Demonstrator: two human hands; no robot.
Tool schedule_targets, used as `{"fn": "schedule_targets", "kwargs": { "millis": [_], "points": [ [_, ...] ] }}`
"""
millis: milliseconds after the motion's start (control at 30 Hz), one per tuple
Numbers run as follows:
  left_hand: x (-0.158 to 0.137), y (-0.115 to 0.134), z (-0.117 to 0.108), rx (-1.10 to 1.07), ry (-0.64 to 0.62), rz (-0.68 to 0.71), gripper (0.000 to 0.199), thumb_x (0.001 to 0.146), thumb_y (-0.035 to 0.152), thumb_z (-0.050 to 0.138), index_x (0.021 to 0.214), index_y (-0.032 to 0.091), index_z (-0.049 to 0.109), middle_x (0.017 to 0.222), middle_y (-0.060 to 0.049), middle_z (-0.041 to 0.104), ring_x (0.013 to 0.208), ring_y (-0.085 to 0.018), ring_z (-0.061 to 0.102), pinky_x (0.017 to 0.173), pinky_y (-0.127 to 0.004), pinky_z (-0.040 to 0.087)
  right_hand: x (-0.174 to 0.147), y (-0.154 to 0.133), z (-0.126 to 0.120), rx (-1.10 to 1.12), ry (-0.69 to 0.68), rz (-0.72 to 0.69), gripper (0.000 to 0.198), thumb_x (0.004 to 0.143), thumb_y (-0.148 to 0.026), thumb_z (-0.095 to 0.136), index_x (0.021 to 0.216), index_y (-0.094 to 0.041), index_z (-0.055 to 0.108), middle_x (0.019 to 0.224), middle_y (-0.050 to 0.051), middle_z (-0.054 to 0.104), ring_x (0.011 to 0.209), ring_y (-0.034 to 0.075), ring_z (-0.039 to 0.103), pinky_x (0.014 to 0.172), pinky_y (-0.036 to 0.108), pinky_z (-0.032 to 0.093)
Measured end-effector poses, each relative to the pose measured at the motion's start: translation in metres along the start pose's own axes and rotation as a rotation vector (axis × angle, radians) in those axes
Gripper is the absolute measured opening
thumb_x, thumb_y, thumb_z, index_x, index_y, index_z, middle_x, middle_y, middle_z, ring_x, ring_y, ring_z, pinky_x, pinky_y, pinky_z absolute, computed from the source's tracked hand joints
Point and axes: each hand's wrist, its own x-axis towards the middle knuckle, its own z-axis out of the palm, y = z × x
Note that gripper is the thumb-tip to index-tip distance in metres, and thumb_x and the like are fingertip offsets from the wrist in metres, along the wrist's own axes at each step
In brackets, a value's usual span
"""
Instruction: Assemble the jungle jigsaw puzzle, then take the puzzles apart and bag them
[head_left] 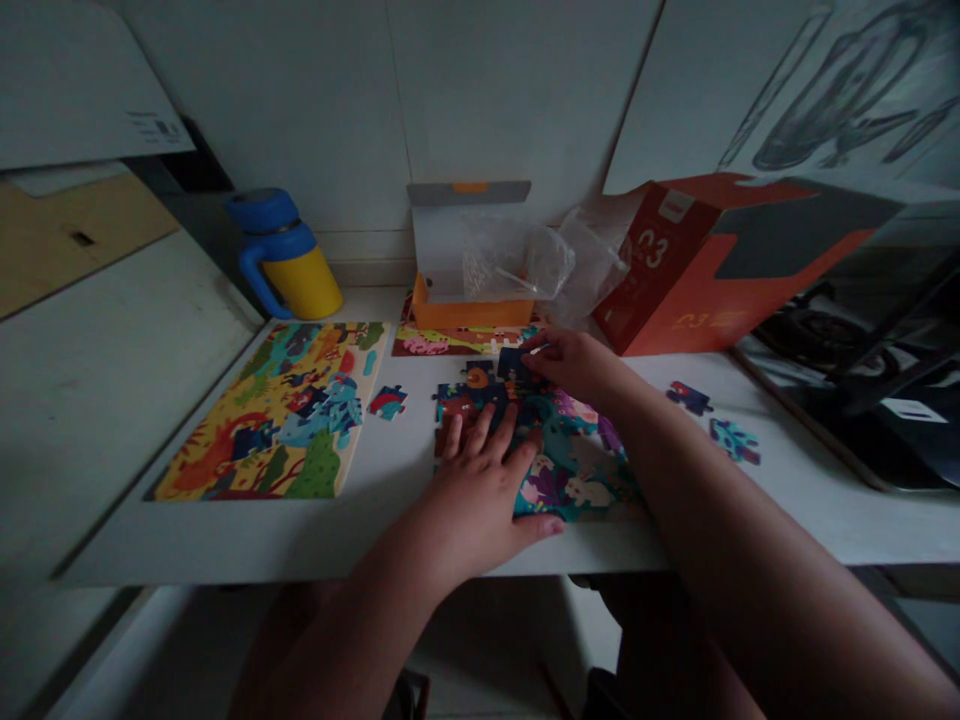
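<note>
My left hand point(484, 490) lies flat with its fingers spread over a partly joined jigsaw puzzle point(577, 455) of dark blue, teal and purple animal pictures. At the puzzle's far edge, my right hand point(570, 362) pinches a dark blue puzzle piece point(513, 364) by its right side. Beside it sits another piece with an orange round figure point(478, 376). My hands and right forearm hide parts of the puzzle. A loose piece with a red and teal picture point(388, 402) rests to the left, and two loose pieces point(688, 397) point(735, 440) lie to the right.
A yellow animal picture board point(262, 410) lies at left, some puzzle pieces on it. Behind stand a blue and yellow mug point(300, 275), an open orange box point(472, 314) with clear plastic bags point(540, 260), and a large orange carton point(697, 270). Dark equipment point(862, 370) stands far right.
</note>
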Motion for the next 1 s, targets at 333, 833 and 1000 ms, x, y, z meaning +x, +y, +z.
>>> {"fn": "schedule_targets", "kwargs": {
  "millis": [333, 833, 1000],
  "points": [
    [0.0, -0.001, -0.003, -0.015, -0.025, -0.005, 0.089, 0.093, 0.079, 0.056, 0.164, 0.026, 0.043, 0.18, -0.016, 0.015, 0.166, -0.045, 0.005, 0.131, -0.073, 0.006, 0.007, 0.003, 0.013, -0.012, 0.08, 0.056, 0.023, 0.101, -0.035, 0.06, 0.118, -0.022, 0.07, 0.085, 0.004, 0.078, 0.066, 0.016, 0.069, 0.057, 0.024, 0.05],
    [-0.011, -0.049, -0.052, -0.243, 0.034, -0.009, 0.035, 0.107, 0.042, 0.055, 0.137, 0.027, 0.067, 0.14, -0.006, 0.073, 0.129, -0.023, 0.069, 0.111, -0.039, 0.053, 0.003, -0.008, 0.021, 0.29, -0.016, -0.114, 0.019, 0.095, -0.027, 0.067, 0.113, -0.022, 0.069, 0.092, 0.004, 0.077, 0.081, 0.019, 0.075, 0.073, 0.03, 0.062],
    [-0.007, -0.087, -0.079, -0.159, 0.204, -0.161, 0.028, 0.107, 0.033, 0.051, 0.118, 0.025, 0.075, 0.118, -0.006, 0.081, 0.109, -0.024, 0.075, 0.097, -0.039, 0.057, 0.006, -0.006, 0.032, 0.414, -0.055, -0.207, 0.014, 0.091, -0.029, 0.071, 0.104, -0.025, 0.07, 0.083, 0.001, 0.075, 0.074, 0.018, 0.073, 0.065, 0.028, 0.06]
  ]
}}
